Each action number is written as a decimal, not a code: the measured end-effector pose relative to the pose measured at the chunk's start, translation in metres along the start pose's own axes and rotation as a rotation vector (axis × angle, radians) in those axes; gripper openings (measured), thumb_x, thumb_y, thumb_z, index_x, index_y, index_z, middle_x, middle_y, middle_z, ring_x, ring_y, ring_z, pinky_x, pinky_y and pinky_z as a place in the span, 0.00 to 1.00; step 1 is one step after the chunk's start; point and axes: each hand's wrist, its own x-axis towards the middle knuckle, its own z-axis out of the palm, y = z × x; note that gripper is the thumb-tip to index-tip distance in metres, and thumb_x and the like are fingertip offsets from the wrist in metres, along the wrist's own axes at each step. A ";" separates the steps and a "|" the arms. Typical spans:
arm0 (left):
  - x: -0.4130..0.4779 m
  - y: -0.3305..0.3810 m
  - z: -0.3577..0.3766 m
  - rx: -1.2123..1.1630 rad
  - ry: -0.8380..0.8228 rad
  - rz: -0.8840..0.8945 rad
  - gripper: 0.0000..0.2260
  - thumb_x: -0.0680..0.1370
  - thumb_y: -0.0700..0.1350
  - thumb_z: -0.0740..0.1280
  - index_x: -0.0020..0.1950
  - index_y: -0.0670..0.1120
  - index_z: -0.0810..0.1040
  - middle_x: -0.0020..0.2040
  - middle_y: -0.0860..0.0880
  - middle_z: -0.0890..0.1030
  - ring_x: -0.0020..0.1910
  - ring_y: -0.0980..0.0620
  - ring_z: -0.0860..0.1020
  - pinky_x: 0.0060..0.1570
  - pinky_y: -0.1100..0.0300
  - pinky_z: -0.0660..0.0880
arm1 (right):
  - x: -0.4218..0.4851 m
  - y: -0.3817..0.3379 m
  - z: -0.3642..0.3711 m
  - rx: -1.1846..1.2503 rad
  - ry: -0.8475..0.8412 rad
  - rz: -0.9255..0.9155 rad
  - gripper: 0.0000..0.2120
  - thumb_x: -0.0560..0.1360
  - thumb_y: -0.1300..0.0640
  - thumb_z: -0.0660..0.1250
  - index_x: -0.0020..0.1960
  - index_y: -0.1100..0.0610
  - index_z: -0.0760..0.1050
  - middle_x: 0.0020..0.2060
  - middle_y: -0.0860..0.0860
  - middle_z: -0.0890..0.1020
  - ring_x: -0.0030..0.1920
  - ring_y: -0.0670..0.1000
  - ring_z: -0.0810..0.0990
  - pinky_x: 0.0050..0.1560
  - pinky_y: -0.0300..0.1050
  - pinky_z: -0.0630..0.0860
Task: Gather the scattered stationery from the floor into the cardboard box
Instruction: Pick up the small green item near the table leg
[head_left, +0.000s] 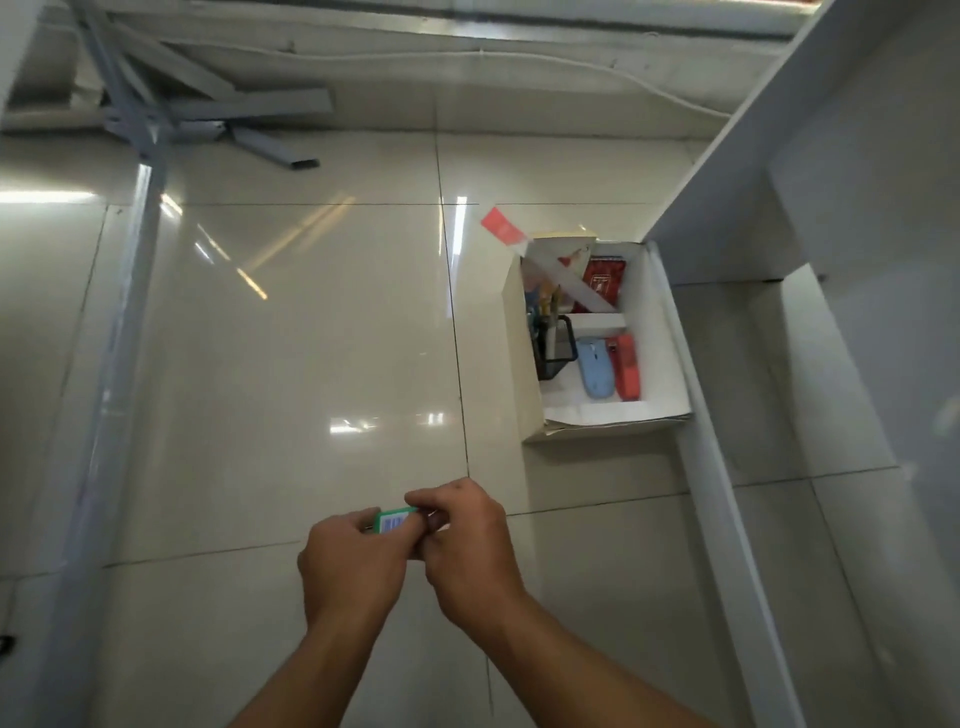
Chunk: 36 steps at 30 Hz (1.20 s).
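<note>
Green-edged small white packet (393, 521) sat in your double grip: left hand (348, 566) and right hand (467, 551) both pinched it, held above the glossy tiled floor (260, 338). Your best course was to settle it in one hand, then carry it forward-right to the open white cardboard box (522, 364), dropping it by the pale blue mouse (589, 366).
</note>
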 end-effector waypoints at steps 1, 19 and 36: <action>0.001 0.009 0.006 -0.008 -0.012 0.002 0.25 0.72 0.52 0.78 0.65 0.42 0.82 0.56 0.43 0.86 0.45 0.51 0.77 0.45 0.59 0.73 | 0.005 -0.004 -0.010 0.071 0.031 0.028 0.19 0.74 0.77 0.69 0.61 0.63 0.82 0.55 0.52 0.79 0.48 0.47 0.82 0.45 0.35 0.83; 0.035 0.129 0.239 -0.036 -0.390 0.153 0.20 0.80 0.37 0.64 0.73 0.45 0.72 0.60 0.44 0.80 0.57 0.46 0.80 0.42 0.61 0.73 | 0.180 0.068 -0.206 0.128 0.528 0.354 0.14 0.70 0.66 0.79 0.55 0.59 0.85 0.50 0.57 0.87 0.42 0.52 0.88 0.44 0.45 0.86; 0.041 0.115 0.239 -0.230 -0.376 0.002 0.29 0.80 0.37 0.60 0.80 0.52 0.64 0.67 0.49 0.79 0.61 0.46 0.81 0.60 0.48 0.81 | 0.274 0.109 -0.166 -0.309 0.363 0.570 0.15 0.76 0.63 0.72 0.62 0.63 0.78 0.57 0.58 0.83 0.54 0.56 0.82 0.37 0.42 0.74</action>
